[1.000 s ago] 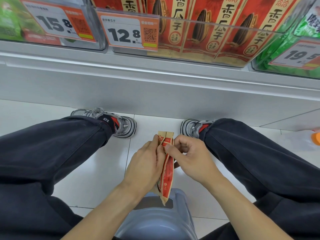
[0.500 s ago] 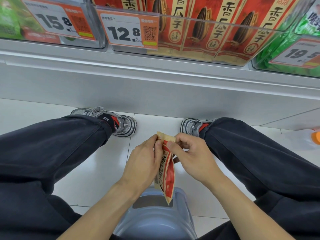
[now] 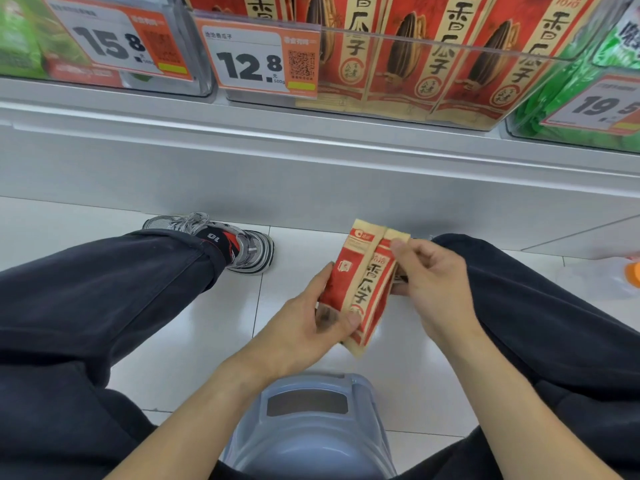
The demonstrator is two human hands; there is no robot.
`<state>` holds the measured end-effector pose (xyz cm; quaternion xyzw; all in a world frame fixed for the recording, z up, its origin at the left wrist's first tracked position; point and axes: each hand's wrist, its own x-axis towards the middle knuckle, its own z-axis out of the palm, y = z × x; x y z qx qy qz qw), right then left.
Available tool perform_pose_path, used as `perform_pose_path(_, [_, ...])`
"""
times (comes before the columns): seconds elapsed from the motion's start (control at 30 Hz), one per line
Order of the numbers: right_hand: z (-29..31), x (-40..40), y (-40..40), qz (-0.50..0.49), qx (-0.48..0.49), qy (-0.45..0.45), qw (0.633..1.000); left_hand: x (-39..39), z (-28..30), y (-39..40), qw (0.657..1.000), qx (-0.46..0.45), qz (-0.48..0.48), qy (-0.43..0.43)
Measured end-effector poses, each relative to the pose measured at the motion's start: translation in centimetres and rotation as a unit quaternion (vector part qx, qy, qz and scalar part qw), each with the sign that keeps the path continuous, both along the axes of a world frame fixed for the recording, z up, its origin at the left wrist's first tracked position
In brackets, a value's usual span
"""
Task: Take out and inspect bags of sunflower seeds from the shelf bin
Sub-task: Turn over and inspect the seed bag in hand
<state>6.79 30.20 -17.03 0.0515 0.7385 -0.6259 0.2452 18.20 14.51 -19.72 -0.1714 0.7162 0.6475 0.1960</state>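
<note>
Just right of the frame's centre, the red-and-tan paper bag of sunflower seeds [image 3: 360, 289] slants upward. The left hand [image 3: 311, 327] grips its lower end; the right hand [image 3: 433, 282] pinches its upper edge, nearer the clear plastic shelf bin [image 3: 433, 39] above.

White glossy tiled floor [image 3: 194, 341], grey metal shelf base [image 3: 242, 168] — bright, even shop light

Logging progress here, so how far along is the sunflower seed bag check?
Done: one sunflower seed bag is out of the shelf bin. In hand: left hand grips its lower end, right hand pinches the top, front facing up. Left: several bags still stand in the bin.
</note>
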Motion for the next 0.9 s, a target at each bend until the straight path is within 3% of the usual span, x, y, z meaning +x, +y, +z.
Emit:
perform_pose_path(0.13, [0.4,0.0,0.4,0.013,-0.029,-0.003,0.999,0.0,-0.1,0.0,0.998,0.058,0.020,-0.015])
perform_pose_path(0.27, [0.4,0.5,0.1,0.149,-0.055,-0.004,0.987,-0.3,-0.2,-0.4,0.996,0.060,0.063,-0.001])
perform_pose_path(0.37, [0.3,0.6,-0.1,0.209,-0.003,0.029,0.978,-0.3,0.1,-0.4,0.998,0.023,0.055,0.002])
perform_pose_path(0.53, [0.2,1.0,0.0,0.229,0.020,0.043,0.972,-0.4,0.2,-0.2,0.998,-0.058,0.005,-0.002])
perform_pose_path(0.9, [-0.2,0.7,0.0,0.224,0.021,0.035,0.974,-0.7,0.0,-1.7,0.997,0.067,-0.003,-0.043])
